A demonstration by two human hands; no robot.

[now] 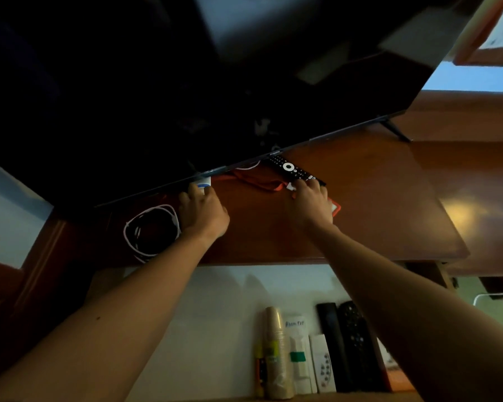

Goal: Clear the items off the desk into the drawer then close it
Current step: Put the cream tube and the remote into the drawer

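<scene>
A large dark television point(215, 82) overhangs the back of the wooden desk point(375, 204), and below the desk's front edge the drawer point(209, 314) stands open, already holding several remotes, a stack of paper cups and a few small packets along its right side. So the clearing step is partly done, with the desk items still to go. A coiled white cable point(151, 230) lies near the desk's left edge, and an orange cloth point(259, 182) stretches along the back edge under the television. A black remote point(292, 169) lies slanted at the back edge, its near end under the right hand point(310, 204), whose fingers curl down onto it and the cloth; whether the grip is closed I cannot tell. The left hand point(202, 210) reaches to a small white and blue box point(204, 183) at the back edge, fingers bent around it, seemingly gripping. The next move likely calls for firming both grips, drawing both things clear of the television's lower edge, then lowering them into the drawer's free left part.
</scene>
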